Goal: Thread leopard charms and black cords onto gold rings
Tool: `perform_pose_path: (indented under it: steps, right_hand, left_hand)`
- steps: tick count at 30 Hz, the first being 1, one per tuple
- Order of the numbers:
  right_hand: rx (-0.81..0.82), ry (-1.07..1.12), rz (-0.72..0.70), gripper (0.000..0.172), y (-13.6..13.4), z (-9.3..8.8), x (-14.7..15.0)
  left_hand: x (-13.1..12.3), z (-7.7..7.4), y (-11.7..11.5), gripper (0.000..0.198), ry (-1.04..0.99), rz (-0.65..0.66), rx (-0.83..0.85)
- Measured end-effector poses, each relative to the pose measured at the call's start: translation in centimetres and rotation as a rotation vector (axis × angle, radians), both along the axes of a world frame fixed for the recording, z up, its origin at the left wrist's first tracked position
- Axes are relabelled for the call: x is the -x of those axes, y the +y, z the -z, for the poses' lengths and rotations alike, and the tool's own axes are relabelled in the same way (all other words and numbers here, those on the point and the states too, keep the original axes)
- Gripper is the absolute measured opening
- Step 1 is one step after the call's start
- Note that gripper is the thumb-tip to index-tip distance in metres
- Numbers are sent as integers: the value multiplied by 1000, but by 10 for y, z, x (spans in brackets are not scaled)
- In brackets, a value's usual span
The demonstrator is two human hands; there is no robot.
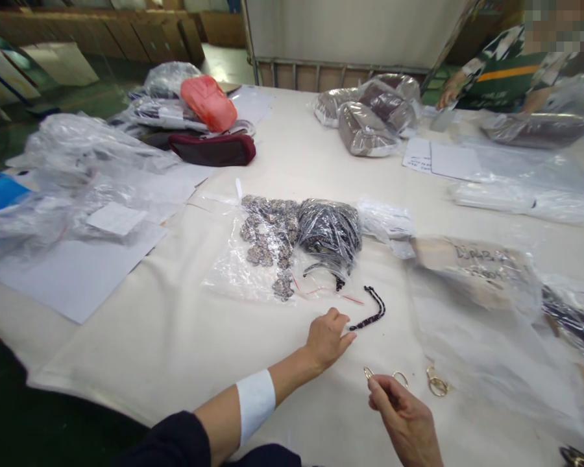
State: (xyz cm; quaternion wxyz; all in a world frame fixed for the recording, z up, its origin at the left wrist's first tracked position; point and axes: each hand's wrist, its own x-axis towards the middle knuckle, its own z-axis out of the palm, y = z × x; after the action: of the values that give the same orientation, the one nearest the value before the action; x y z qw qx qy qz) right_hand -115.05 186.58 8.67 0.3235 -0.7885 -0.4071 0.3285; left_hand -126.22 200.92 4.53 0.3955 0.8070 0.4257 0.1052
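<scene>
Contact of loosely spread left hand [328,337] with black cord [370,312]: we cannot confirm. Right hand [405,415], wrist cropped, pinches half-hidden gold clasp [368,372].

Left grip [328,338] flat, outstretched; right grip [403,415] pinched shut.

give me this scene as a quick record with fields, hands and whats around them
left hand: open, resting on the table, fingertips at the end of a black beaded cord; contact unclear
right hand: pinches a small gold clasp
nearby: second gold clasp lying on the table, apart from both hands
bags: bag of grey pieces beside bag of black cords, beyond the left hand
other person: patterned sleeve at the far right
</scene>
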Motion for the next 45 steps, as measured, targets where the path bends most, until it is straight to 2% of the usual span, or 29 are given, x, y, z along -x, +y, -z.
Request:
perform_pose_path:
  steps: [3, 6, 10, 15, 19, 21, 25, 28, 31, 33, 37, 41, 45]
  right_hand:
    - [-66, -179, -31, 32, 6, 1, -9]
    - [-168, -323, -21, 34, 18, -2, -16]
    - [-261, -389, -81, 30, 35, -11, -15]
    - [-284, -350, -203, 25, 42, -23, 0]
    - [-285, -333, -273, 23, 39, -31, 16]
    - [-295, -337, -304, 22, 37, -33, 24]
    - [-297, -295, -298, 23, 35, -36, 42]
    - [-235, -244, -264, 28, 34, -35, 51]
    - [-174, -211, -231, 32, 34, -34, 57]
    - [-134, -190, -225, 34, 35, -34, 59]
    - [-51, -154, -222, 37, 38, -37, 60]
    - [-8, -111, -238, 34, 40, -35, 61]
    - [33, 35, -127, 35, 41, -31, 67]
  left_hand:
    - [-19, 9, 3, 12, 43, 32, -19]
    - [-21, 8, -2, 14, 14, 68, -44]
    - [-4, -9, -12, 19, -116, 142, -72]
    - [21, -37, -21, 16, -487, 121, -14]
    - [38, -52, -22, 15, -557, 27, 152]
    - [45, -56, -23, 14, -532, -64, 300]
    - [56, -59, -28, 15, -547, -212, 708]
    - [63, -57, -35, 15, -613, -287, 838]
    - [69, -55, -40, 14, -602, -347, 751]
    - [74, -54, -42, 12, -573, -342, 578]
    - [84, -53, -41, 9, -536, -239, 178]
    - [90, -53, -41, 12, -517, -169, 15]
    - [93, -50, -38, 19, -488, -58, -133]
